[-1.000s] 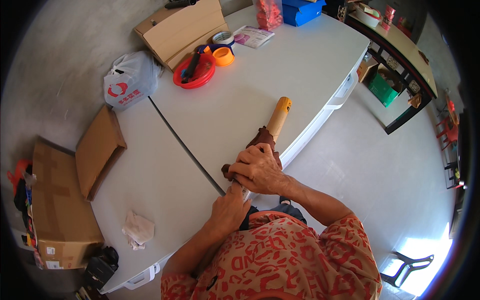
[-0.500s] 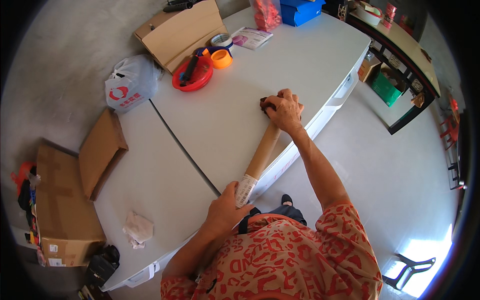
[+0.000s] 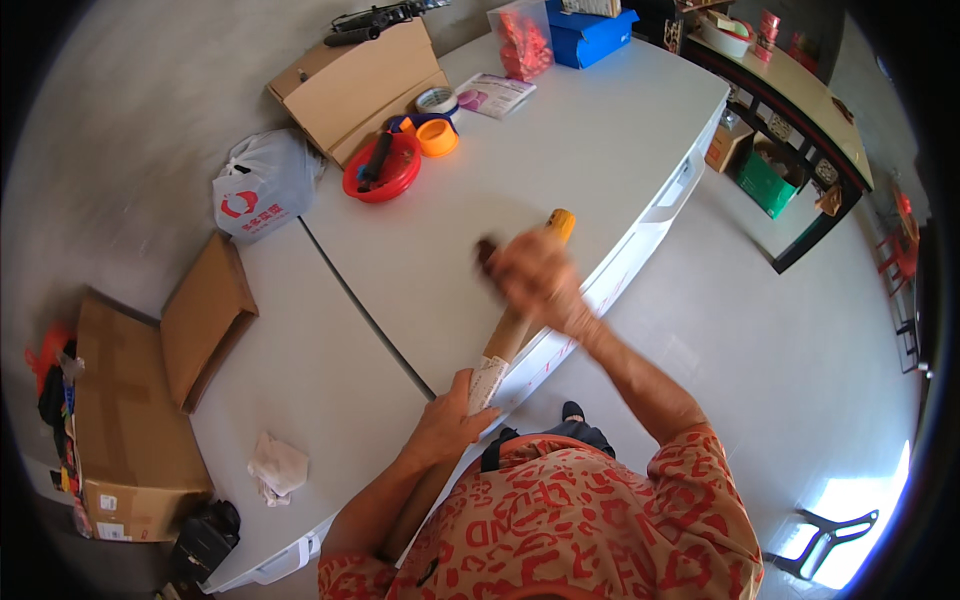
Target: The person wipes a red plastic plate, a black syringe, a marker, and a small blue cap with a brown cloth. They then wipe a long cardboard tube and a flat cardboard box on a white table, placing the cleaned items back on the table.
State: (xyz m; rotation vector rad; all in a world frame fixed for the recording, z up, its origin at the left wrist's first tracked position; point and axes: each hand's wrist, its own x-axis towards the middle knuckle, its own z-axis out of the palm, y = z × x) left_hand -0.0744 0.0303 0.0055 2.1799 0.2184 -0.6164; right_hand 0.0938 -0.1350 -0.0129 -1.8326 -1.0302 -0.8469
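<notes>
Right hand (image 3: 535, 275) has slid back along the cardboard tube (image 3: 510, 335), clenched around it; left hand (image 3: 450, 425) grasps the 6 o'clock end over the tabletop (image 3: 560, 140).

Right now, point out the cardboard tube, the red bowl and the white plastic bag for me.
cardboard tube (image 3: 510, 335), head view, on its bare brown middle between the two hands.
red bowl (image 3: 385, 172), head view, on its inner red floor.
white plastic bag (image 3: 262, 185), head view, on its bulging front.

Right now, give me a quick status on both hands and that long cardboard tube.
Left hand grips near end of cardboard tube. Right hand, motion-blurred, on it farther up. Tube lies along white table edge. Nothing blocking.
</notes>
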